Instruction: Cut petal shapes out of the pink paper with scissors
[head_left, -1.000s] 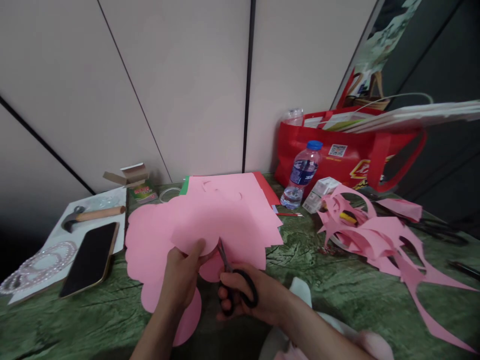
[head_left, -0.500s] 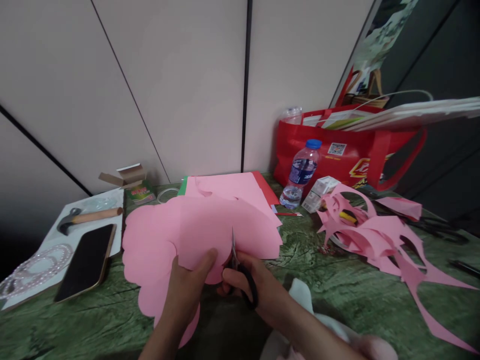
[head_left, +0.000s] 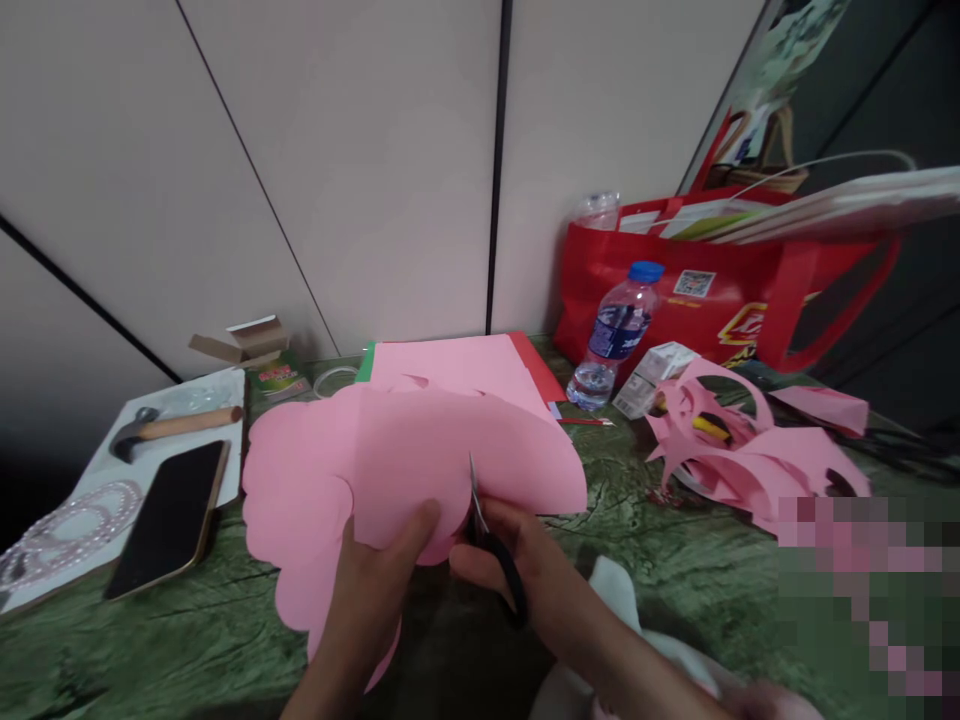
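Observation:
A large sheet of pink paper (head_left: pixel 420 455) is pinched by my left hand (head_left: pixel 379 570), thumb on top and fingers hidden underneath. My right hand (head_left: pixel 517 560) grips black-handled scissors (head_left: pixel 499 565); their blades reach into the sheet just right of my left thumb. Curved cuts shape the sheet's near edge, and its right part bends over. Left of and below it spreads a scalloped pink paper piece (head_left: pixel 292 480), partly covered by my left forearm. More pink paper (head_left: pixel 457 360) lies behind, with red and green sheets showing at its sides.
At left, a claw hammer (head_left: pixel 176 427), a phone (head_left: pixel 169 520) and beads (head_left: pixel 86 530) lie on or beside a white board; an open small box (head_left: pixel 277 375) is behind. At right stand a water bottle (head_left: pixel 616 335) and red bag (head_left: pixel 675 280), near pink paper scraps (head_left: pixel 750 455).
The scissors have moved a little right and farther along the sheet. My left hand has shifted right with its grip, and the sheet's right part now bends over more.

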